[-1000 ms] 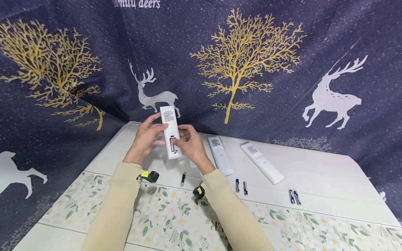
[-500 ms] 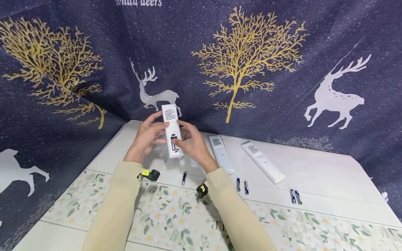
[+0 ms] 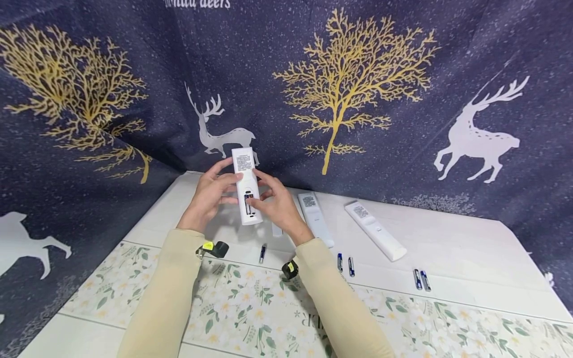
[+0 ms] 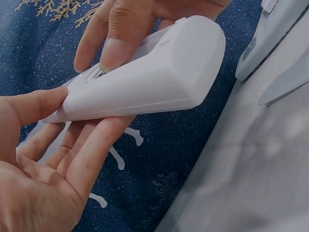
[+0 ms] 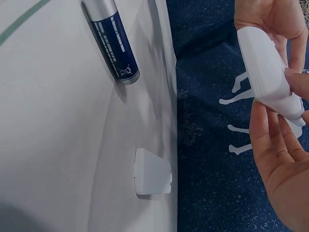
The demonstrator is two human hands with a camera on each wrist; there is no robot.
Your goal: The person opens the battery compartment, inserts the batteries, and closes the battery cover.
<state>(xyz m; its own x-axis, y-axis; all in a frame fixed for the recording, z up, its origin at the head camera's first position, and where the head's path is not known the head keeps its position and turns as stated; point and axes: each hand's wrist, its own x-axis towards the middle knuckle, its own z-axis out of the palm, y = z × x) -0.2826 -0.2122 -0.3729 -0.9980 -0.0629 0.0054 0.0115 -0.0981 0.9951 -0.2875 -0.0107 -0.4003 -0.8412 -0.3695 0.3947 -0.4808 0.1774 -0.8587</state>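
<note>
A white remote control [image 3: 247, 184] is held up, its back facing the head camera and its battery compartment uncovered. My left hand [image 3: 203, 199] grips it from the left, thumb on the back and fingers underneath. On the other side my right hand [image 3: 282, 211] holds the remote too, its thumb [image 4: 114, 50] pressing at the compartment. At least one battery [image 3: 249, 209] lies in there; the thumb partly hides it. A loose battery [image 3: 262, 253] lies on the table below. Near the right forearm is a small white battery cover [image 5: 153, 174], partly hidden in the head view.
Two more white remotes lie back up to the right, one nearer [image 3: 316, 219] and one farther [image 3: 375, 231]. In front of them are a pair of batteries [image 3: 345, 264] and another pair [image 3: 422, 280]. A dark printed cloth [image 3: 394, 159] hangs behind the white table [image 3: 465, 248].
My right index finger has moved up along the remote's right edge, while the thumb stays at the compartment. More of the compartment's contents shows now. My left hand keeps its grip.
</note>
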